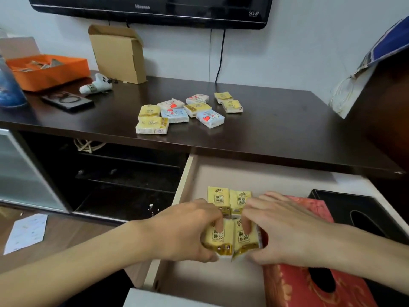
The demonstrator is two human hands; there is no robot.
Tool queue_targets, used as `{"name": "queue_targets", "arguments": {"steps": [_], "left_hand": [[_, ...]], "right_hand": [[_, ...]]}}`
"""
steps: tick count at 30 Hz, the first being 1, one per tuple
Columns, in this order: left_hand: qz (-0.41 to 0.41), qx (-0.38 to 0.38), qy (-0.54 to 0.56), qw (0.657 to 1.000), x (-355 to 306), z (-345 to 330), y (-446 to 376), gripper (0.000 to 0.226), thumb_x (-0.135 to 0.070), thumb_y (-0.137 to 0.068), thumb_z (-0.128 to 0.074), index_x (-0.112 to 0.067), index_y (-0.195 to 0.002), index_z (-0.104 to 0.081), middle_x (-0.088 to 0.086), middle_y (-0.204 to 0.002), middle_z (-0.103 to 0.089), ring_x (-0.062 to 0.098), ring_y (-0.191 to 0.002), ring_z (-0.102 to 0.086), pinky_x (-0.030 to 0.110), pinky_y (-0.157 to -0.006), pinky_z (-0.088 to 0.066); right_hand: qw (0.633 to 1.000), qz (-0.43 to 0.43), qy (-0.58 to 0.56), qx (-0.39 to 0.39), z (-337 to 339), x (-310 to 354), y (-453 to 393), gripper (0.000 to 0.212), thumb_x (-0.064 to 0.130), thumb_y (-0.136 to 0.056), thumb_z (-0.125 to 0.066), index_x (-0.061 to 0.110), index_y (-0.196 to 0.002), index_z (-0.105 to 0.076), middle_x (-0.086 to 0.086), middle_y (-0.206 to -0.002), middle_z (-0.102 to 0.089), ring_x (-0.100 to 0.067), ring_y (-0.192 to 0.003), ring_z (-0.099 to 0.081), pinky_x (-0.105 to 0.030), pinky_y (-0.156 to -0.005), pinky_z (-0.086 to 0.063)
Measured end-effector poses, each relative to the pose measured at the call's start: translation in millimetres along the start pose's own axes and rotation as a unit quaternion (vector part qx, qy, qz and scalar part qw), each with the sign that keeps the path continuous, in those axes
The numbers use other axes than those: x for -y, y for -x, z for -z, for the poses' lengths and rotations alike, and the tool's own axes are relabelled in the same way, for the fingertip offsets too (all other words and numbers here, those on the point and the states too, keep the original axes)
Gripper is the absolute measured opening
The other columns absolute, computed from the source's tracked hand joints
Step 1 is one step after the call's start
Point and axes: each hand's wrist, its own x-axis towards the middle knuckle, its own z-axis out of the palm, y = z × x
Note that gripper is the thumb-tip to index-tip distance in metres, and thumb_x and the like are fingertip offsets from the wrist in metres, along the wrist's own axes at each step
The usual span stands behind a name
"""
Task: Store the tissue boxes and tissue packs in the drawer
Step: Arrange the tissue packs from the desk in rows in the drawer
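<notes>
The pale drawer (186, 180) stands pulled out under the dark tabletop (276, 129). Inside it, my left hand (183, 231) grips one yellow tissue pack (218, 238) and my right hand (285, 231) grips another yellow pack (245, 239), side by side above the drawer floor. Two more yellow packs (229, 199) lie just behind them. A red tissue box (309, 286) and a black tissue box (354, 209) sit at the drawer's right. Several yellow, blue and white tissue packs (183, 111) lie scattered on the tabletop.
On the tabletop's left are an orange box (51, 74), an open cardboard box (119, 54), a white controller (97, 85) and a dark phone (68, 101). A TV (155, 9) hangs above. An open dark shelf (124, 173) is left of the drawer.
</notes>
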Motion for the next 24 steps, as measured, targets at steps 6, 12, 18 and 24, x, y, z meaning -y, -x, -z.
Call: {"name": "queue_targets", "arguments": {"steps": [6,12,18,24], "left_hand": [[-0.051,-0.013,-0.105,0.993,1,-16,-4,0.049,-0.061,-0.074,-0.066,-0.027,-0.107,-0.055,-0.01,-0.112,-0.06,0.012,-0.107,-0.047,0.033,-0.089,-0.045],[-0.06,-0.008,-0.161,0.985,5,-21,-4,0.055,-0.062,-0.079,-0.062,-0.024,-0.119,-0.055,-0.005,-0.126,-0.052,0.017,-0.112,-0.047,0.037,-0.09,-0.045],[-0.078,-0.053,-0.155,0.983,5,-12,-4,0.058,-0.073,-0.076,-0.056,-0.024,-0.106,-0.062,-0.007,-0.109,-0.055,0.013,-0.099,-0.048,0.035,-0.079,-0.049],[-0.061,0.023,-0.191,0.979,26,6,-32,0.09,-0.073,-0.07,-0.066,-0.018,-0.139,-0.046,-0.001,-0.141,-0.05,0.018,-0.129,-0.043,0.038,-0.108,-0.038]], "right_hand": [[0.999,-0.028,0.022,0.039,-5,10,-8,0.044,0.073,-0.076,-0.058,0.035,-0.098,-0.058,0.016,-0.101,-0.048,-0.01,-0.103,-0.047,-0.042,-0.116,-0.024],[0.999,-0.048,-0.002,0.018,-11,5,-12,0.048,0.08,-0.072,-0.053,0.037,-0.093,-0.058,0.019,-0.097,-0.047,-0.004,-0.097,-0.042,-0.034,-0.122,-0.014],[0.995,-0.049,-0.078,-0.027,-11,-7,-12,0.044,0.08,-0.079,-0.039,0.041,-0.091,-0.054,0.021,-0.103,-0.048,-0.006,-0.103,-0.045,-0.032,-0.097,-0.041],[0.992,-0.052,0.074,0.084,4,-14,-39,0.08,0.082,-0.065,-0.069,0.023,-0.117,-0.055,0.007,-0.111,-0.054,-0.019,-0.107,-0.051,-0.034,-0.09,-0.038]]}}
